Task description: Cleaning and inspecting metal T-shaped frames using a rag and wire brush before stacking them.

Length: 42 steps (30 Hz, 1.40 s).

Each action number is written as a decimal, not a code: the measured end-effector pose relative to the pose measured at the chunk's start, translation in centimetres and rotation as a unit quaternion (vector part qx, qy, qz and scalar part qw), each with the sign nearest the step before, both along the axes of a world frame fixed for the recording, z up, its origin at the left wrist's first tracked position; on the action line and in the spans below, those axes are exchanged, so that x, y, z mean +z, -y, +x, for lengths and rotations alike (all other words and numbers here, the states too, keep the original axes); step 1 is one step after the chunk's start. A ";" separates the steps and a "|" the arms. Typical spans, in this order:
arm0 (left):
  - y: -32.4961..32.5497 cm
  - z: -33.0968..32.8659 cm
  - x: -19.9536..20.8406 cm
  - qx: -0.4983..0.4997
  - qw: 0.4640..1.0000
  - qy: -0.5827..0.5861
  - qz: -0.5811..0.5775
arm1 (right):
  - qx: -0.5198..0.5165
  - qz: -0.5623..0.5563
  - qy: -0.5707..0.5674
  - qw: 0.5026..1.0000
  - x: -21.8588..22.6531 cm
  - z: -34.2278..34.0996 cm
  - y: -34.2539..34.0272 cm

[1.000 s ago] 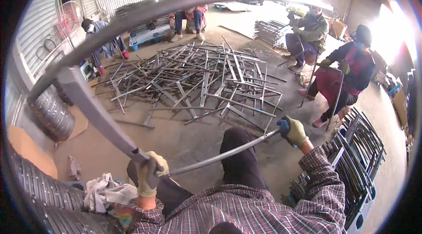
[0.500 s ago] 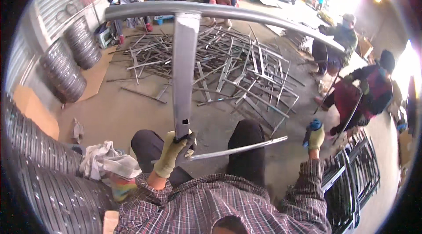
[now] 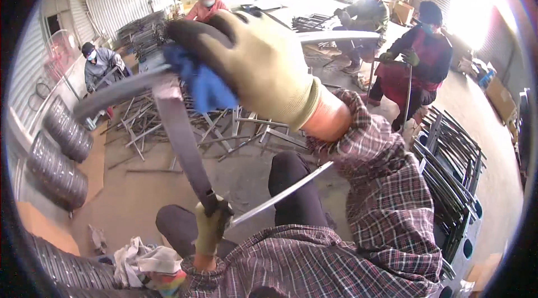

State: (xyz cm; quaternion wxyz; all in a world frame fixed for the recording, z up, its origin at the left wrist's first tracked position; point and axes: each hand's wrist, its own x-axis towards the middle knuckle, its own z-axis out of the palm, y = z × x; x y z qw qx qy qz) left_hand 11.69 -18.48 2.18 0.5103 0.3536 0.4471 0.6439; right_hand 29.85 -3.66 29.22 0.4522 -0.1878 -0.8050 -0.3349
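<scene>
A grey metal frame (image 3: 184,144) stands tilted before me: a flat upright tube joins a long curved bar above to a thinner curved bar below. My left hand (image 3: 210,229), in a pale glove with dark fingers, is closed round the lower end of the upright. Raised across the top bar is my right hand (image 3: 272,63), gloved alike, large and close to the camera. Bunched under its fingers is a blue cloth (image 3: 208,88), which meets the top bar by its joint with the upright. The right fingertips are partly hidden.
Loose metal frames (image 3: 224,130) lie heaped on the floor ahead. Finished-looking stacks of dark frames (image 3: 448,186) stand at my right, and ribbed dark stacks (image 3: 56,169) at left. White rags (image 3: 145,259) lie by my left knee. Several masked co-workers (image 3: 414,57) sit around the heap.
My right hand has come up from the lower right with the blue cloth and reached the top bar. The frame has tilted leftward in my left hand. The view has turned to the right.
</scene>
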 end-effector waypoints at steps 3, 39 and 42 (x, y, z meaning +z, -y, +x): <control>0.9 -1.2 -2.5 -0.018 0.990 0.135 0.031 | -0.029 0.079 0.000 0.996 -1.8 3.8 -4.7; 0.9 -5.9 2.1 -0.043 0.971 0.026 0.233 | -0.189 -0.299 0.106 0.929 -29.8 24.2 -11.7; 0.5 -8.8 0.4 -0.029 0.968 0.091 0.233 | -0.391 -0.345 -0.208 0.828 -31.4 35.1 -11.9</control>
